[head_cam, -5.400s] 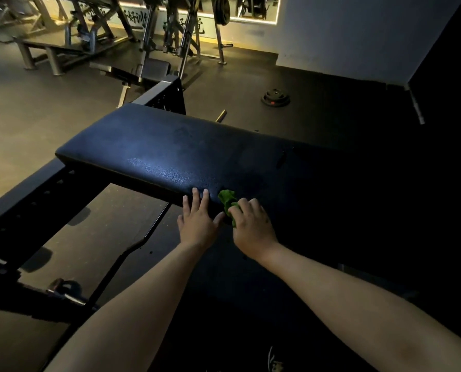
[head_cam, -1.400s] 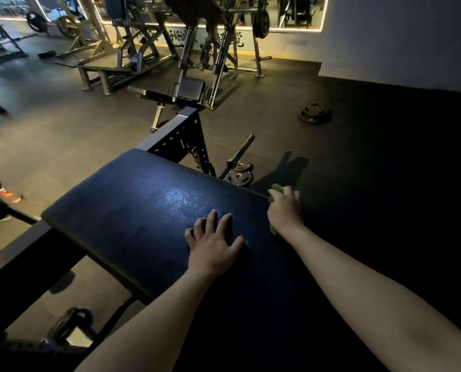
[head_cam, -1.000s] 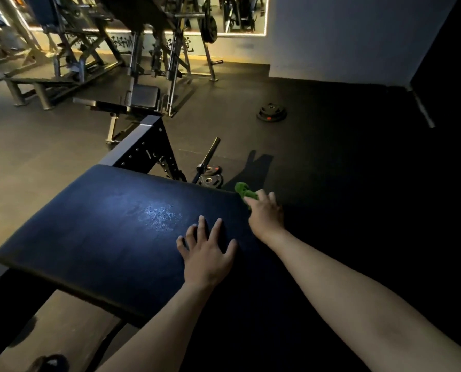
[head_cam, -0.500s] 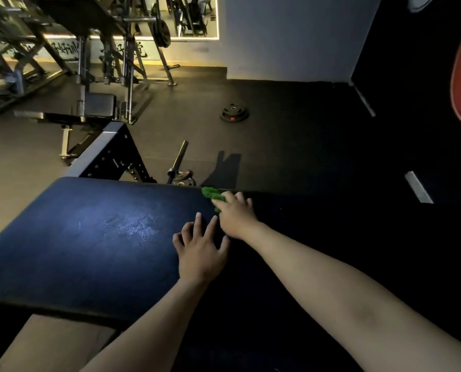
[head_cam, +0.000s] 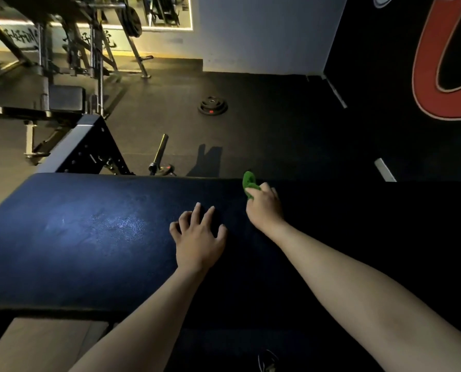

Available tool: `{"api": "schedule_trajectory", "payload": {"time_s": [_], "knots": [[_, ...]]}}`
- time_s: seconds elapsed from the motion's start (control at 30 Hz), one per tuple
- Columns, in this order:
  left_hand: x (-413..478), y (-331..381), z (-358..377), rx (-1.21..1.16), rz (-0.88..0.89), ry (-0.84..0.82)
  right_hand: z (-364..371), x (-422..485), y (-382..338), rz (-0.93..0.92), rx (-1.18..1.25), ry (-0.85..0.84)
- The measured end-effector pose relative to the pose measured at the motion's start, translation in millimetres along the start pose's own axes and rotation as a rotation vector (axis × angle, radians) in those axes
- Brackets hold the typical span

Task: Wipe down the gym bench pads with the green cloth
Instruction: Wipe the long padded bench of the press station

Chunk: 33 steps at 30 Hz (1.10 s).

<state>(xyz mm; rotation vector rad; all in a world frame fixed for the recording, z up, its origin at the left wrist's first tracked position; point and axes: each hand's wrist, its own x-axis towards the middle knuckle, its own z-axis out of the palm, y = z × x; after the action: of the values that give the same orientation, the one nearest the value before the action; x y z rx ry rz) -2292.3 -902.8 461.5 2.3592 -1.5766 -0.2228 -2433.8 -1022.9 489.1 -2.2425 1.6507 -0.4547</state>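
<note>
A wide dark-blue bench pad point(head_cam: 89, 237) spans the view in front of me, its right half lost in shadow. My right hand point(head_cam: 264, 208) grips a bunched green cloth point(head_cam: 248, 183) and holds it against the pad near its far edge. Only the cloth's top pokes out above my fingers. My left hand point(head_cam: 197, 237) rests flat on the pad with fingers spread, just left of and nearer to me than the right hand. A sheen shows on the pad's lit left part.
The bench's black steel frame point(head_cam: 81, 149) rises behind the pad at left. A barbell end point(head_cam: 159, 154) and a weight plate point(head_cam: 212, 105) lie on the dark floor beyond. Racks and another bench point(head_cam: 63, 98) stand at far left. A dark wall with a red logo point(head_cam: 438, 63) is at right.
My right hand has slid the cloth to the right along the pad's far edge, away from my left hand. The left hand has stayed planted. My view has turned rightward.
</note>
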Motion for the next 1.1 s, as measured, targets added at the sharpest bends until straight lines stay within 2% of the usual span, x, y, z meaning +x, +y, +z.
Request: {"api": "schedule_trajectory", "payload": {"time_s": [0.17, 0.4, 0.47, 0.53, 0.6, 0.67, 0.73, 0.8, 0.87, 1.0, 1.1], "knots": [[-1, 0, 0, -0.029, 0.023, -0.002, 1, -52, -15, -0.160, 0.034, -0.015], [-4, -1, -3, -0.176, 0.082, 0.037, -10, -69, -21, -0.187, 0.094, -0.169], [-4, 3, -8, -0.324, 0.153, 0.055, -16, -60, -25, -0.111, 0.259, -0.111], [-6, 16, -14, -0.603, 0.264, -0.009, -26, -52, -32, 0.047, 0.591, -0.084], [-6, 29, -16, -0.871, 0.288, -0.094, -32, -48, -40, 0.142, 0.861, -0.202], [1, 35, -13, -0.931, 0.193, -0.010, -33, -45, -39, 0.131, 0.961, -0.310], [11, 35, -12, -0.895, 0.084, 0.045, -34, -43, -33, 0.069, 0.909, -0.402], [16, 36, -14, -0.880, 0.003, 0.018, -33, -39, -25, -0.020, 0.700, -0.411], [19, 38, -16, -0.851, -0.041, 0.017, -34, -32, -21, -0.114, 0.554, -0.365], [28, 54, -14, -0.811, -0.065, 0.086, -32, -6, -10, -0.241, 0.430, -0.228], [42, 70, -3, -0.565, 0.002, 0.060, -36, 16, 0, -0.358, 0.224, -0.083]]}}
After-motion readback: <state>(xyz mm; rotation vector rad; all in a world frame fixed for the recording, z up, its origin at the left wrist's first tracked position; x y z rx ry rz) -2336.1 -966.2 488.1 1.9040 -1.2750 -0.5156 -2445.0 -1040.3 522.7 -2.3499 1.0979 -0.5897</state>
